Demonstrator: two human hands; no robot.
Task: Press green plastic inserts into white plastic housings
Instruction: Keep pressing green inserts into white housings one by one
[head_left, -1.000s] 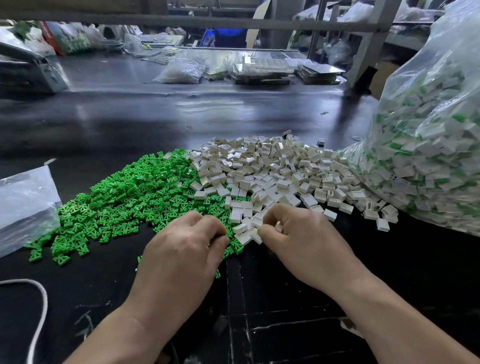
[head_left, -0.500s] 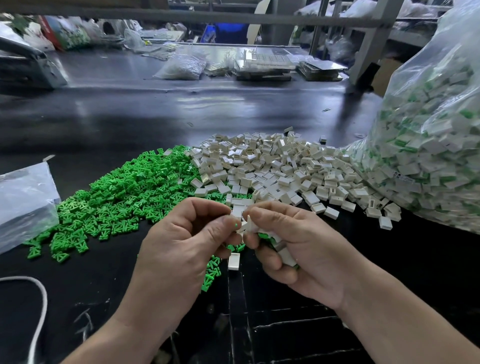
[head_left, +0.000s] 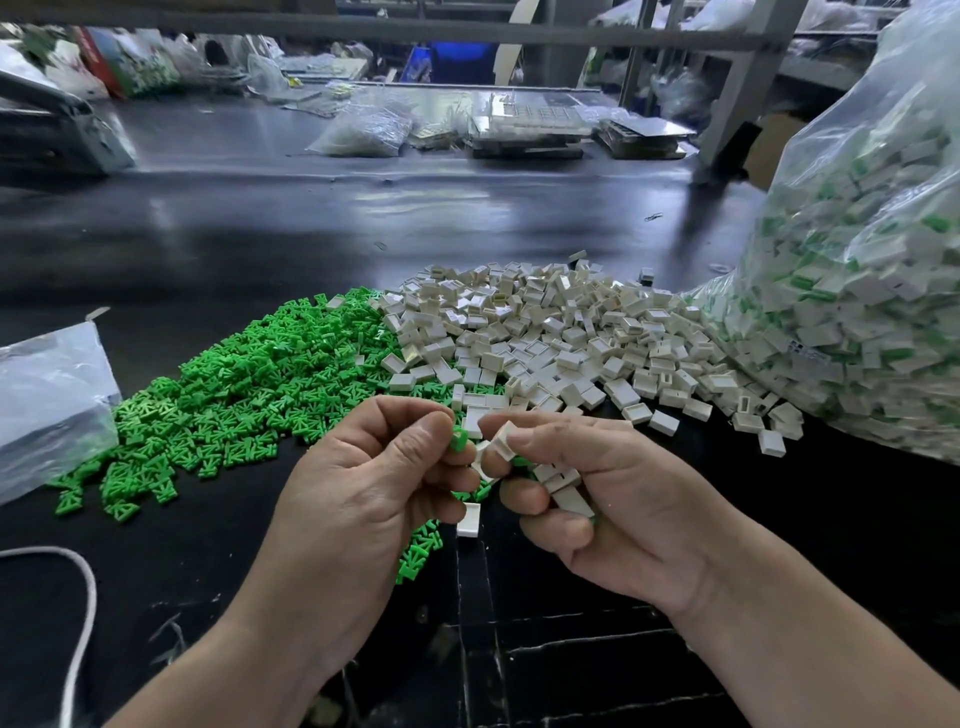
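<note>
Your left hand (head_left: 363, 483) is pinching a green insert (head_left: 458, 439) between thumb and forefinger, just beside the white housing (head_left: 501, 441) your right hand (head_left: 613, 499) is gripping at its fingertips, spare housings (head_left: 563, 486) curled in its palm, above the counter's (head_left: 260, 218) near edge.

A bright green pile of small plastic inserts (head_left: 249, 395) is seen spread on the glossy black table top (head_left: 260, 234), and an off-white heap of little box-shaped plastic housings (head_left: 561, 343) is seen beside it. White and green (mixed through) is shown by the clear plastic bag of finished pieces (head_left: 857, 291). A white cord (head_left: 85, 603) is noted against the black.
</note>
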